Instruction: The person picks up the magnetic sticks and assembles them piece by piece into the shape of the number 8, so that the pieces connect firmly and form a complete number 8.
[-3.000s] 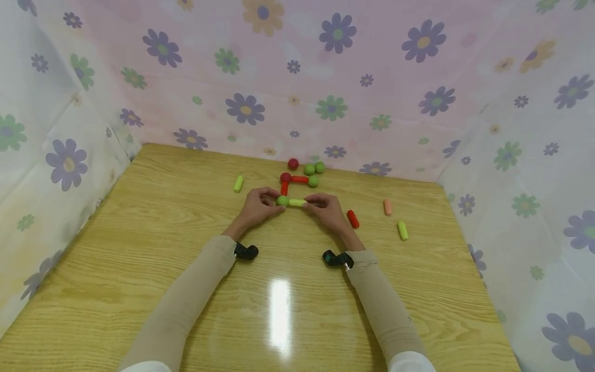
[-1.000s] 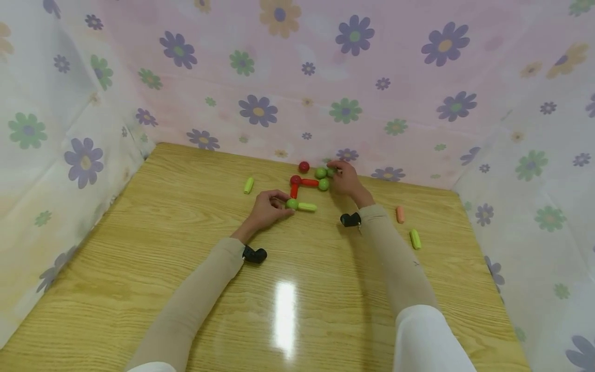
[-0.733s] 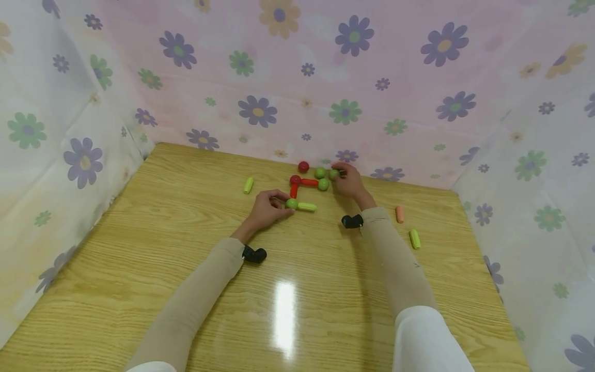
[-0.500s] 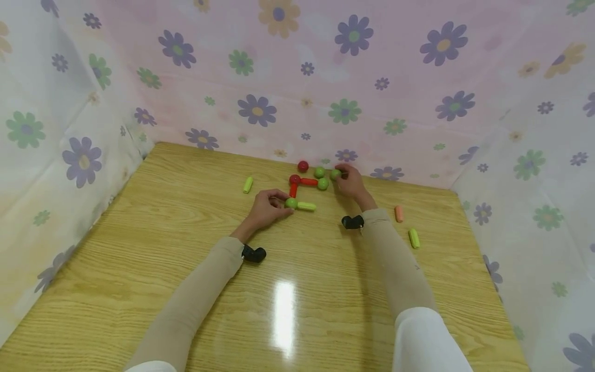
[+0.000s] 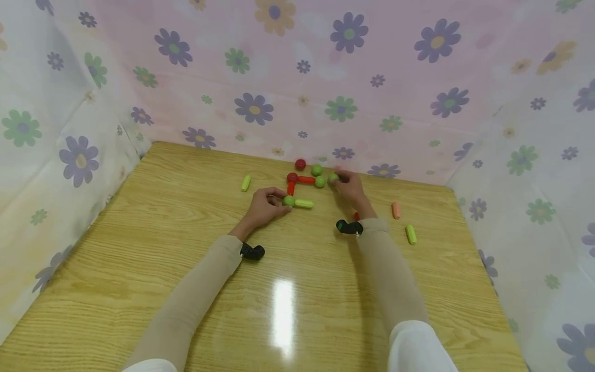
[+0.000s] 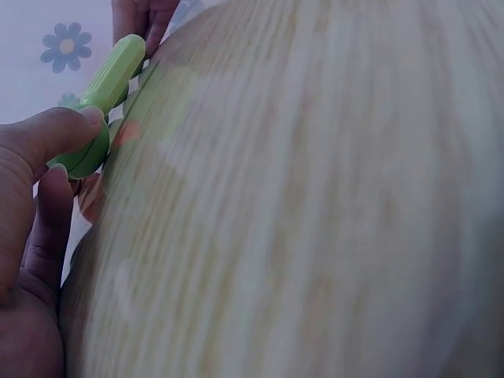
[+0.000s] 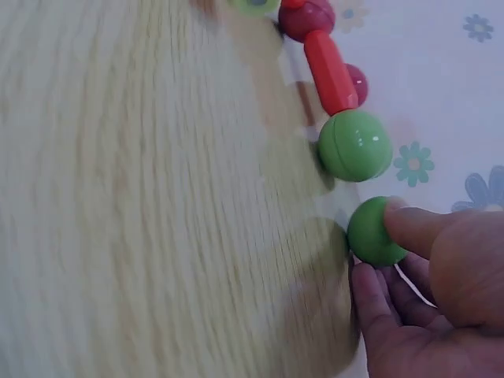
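Note:
My left hand (image 5: 266, 207) pinches a green ball (image 5: 289, 201) at the near corner of a joined figure. From that ball a yellow-green rod (image 5: 304, 204) points right, and a red rod (image 5: 291, 188) runs back to a red ball (image 5: 292, 177). A second red rod (image 5: 306, 180) links the red ball to another green ball (image 5: 319, 182). Thumb and fingers of my right hand (image 5: 349, 187) grip a loose green ball (image 7: 376, 231), just right of the figure and apart from it. The left wrist view shows the yellow-green rod (image 6: 116, 75) tilted up from the pinched ball.
Behind the figure lie a loose red ball (image 5: 300, 164) and a green ball (image 5: 317, 170). A yellow-green rod (image 5: 246, 183) is at left. Rightward are an orange rod (image 5: 396, 210), another yellow-green rod (image 5: 411, 234) and a red rod (image 5: 357, 216) partly hidden by my right wrist. Flowered cloth (image 5: 279, 124) borders the table.
My right hand left the yellow-green rod, reached back to a green ball, and has drawn it slightly right and nearer, away from the other loose green ball. My left hand keeps its pinch.

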